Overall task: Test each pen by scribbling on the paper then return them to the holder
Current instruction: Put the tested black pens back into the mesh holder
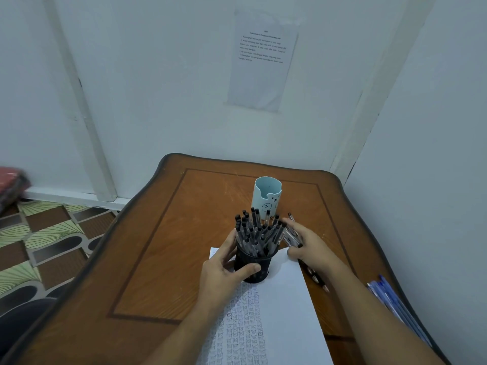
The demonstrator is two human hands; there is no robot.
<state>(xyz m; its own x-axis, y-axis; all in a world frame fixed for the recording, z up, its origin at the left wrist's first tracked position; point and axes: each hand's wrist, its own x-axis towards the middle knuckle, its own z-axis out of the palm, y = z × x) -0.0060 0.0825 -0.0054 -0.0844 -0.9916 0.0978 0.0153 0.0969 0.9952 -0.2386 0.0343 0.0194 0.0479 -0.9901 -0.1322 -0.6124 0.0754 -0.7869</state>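
a: what's the room like?
b: pale white walls (158, 75), a printed sheet (261, 61) on one.
a: and below?
b: a brown wooden desk (168, 259) in the corner, patterned green-and-brown floor (47, 246) on the left.

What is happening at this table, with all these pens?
A person's left hand grips the black pen holder, full of black-capped pens, which stands on the scribbled paper. The right hand lies over a few loose pens beside it; a grip is unclear. A light blue holder stands behind.
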